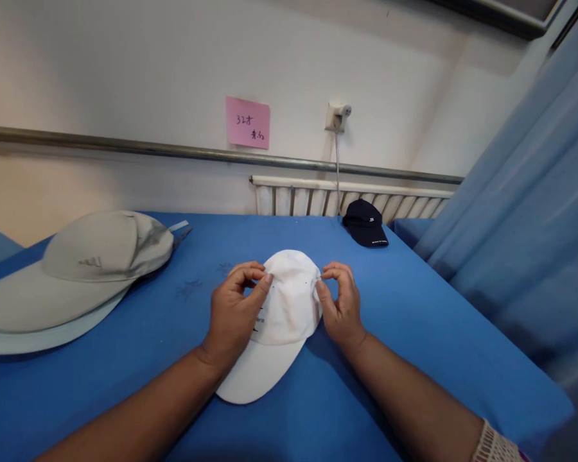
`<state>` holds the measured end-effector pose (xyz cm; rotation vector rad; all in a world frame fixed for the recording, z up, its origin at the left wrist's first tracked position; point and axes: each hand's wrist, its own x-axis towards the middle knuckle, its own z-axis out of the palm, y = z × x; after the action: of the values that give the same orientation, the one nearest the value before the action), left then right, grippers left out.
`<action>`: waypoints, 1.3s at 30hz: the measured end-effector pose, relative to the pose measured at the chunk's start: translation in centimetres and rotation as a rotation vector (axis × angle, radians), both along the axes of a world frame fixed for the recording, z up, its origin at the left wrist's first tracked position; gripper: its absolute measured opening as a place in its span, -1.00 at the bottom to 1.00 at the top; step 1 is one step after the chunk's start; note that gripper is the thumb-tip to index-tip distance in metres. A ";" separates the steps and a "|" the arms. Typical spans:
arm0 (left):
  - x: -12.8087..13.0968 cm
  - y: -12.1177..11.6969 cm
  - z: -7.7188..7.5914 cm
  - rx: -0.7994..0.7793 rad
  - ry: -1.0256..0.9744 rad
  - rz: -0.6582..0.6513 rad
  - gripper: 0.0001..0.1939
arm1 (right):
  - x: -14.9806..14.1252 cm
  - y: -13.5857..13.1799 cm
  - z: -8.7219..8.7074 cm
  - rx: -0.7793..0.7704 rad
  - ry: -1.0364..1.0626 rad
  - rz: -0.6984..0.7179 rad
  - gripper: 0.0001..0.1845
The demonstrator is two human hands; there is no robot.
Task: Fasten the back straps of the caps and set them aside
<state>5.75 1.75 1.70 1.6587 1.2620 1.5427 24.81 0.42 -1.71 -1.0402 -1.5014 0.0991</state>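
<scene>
White cap (289, 301), one, pale all over, on the blue-covered counter (414, 308), directly before the person; brim toward the near edge and slanting to the left, crown away. Left hand (236, 311): grip narrow, thumb and fingertips pinching the crown's left edge. Right hand (340, 305): grip likewise narrow, holding the crown's right edge. Handling, as judged: the soft crown should answer best to light, even tension from both sides — pulled level, so that the creases down its middle ease out and the panel does not twist over the brim. Markings: white cap, dark print on the front, partly behind the left hand, too small to read surely. Grey cap (96, 256), at far left, stacked over a paler brim (67, 343): small dark logo of slanted bars with a line of lettering, not legible. Dark cap (363, 218), at the far right corner: small white emblem on the crown, a line of tiny white text along the brim, unreadable. Pink note (248, 131), on the wall: handwritten "32" plus a character; second line — handwritten, uncertain.
</scene>
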 end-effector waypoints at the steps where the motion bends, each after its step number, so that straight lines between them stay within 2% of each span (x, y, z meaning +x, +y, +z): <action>1: -0.1 -0.1 0.0 0.019 0.007 0.030 -0.83 | 0.0 -0.2 0.1 -0.004 -0.039 0.005 -0.90; 6: -0.2 -0.3 -0.2 0.059 0.033 0.093 -0.84 | -0.6 -0.7 -0.1 -0.123 -0.230 0.015 -0.82; 9: -0.1 -0.2 -0.5 0.053 0.034 0.076 -0.84 | -0.8 -0.3 -0.6 -0.178 -0.258 0.030 -0.93; 13: -0.1 0.0 -0.8 0.024 0.007 0.064 -0.84 | -1.0 -0.3 -0.7 -0.208 -0.226 0.059 -0.92; 17: 0.0 0.1 -1.0 -0.036 -0.047 0.041 -0.81 | -1.7 -0.8 -0.4 -0.214 -0.233 0.031 -0.72; 23: 0.5 -0.1 -1.1 -0.046 -0.072 0.029 -0.81 | -2.8 -0.9 -0.7 -0.234 -0.331 -0.011 -0.88; 26: 0.6 0.0 -0.9 -0.059 -0.058 0.038 -0.81 | -2.9 -1.0 -0.6 -0.205 -0.372 -0.020 -0.88; 34: 0.1 0.6 -1.2 -0.097 -0.079 0.052 -0.79 | -2.5 -1.9 0.3 -0.049 -0.217 0.121 -0.87; 39: 0.3 -0.8 -0.1 -0.040 -0.071 -0.009 -0.82 | -1.8 -1.1 -0.2 -0.047 -0.054 0.108 -0.87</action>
<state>6.04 0.99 1.64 1.5686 1.2385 1.5469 23.01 -0.70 -1.91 -1.0060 -1.6109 0.1849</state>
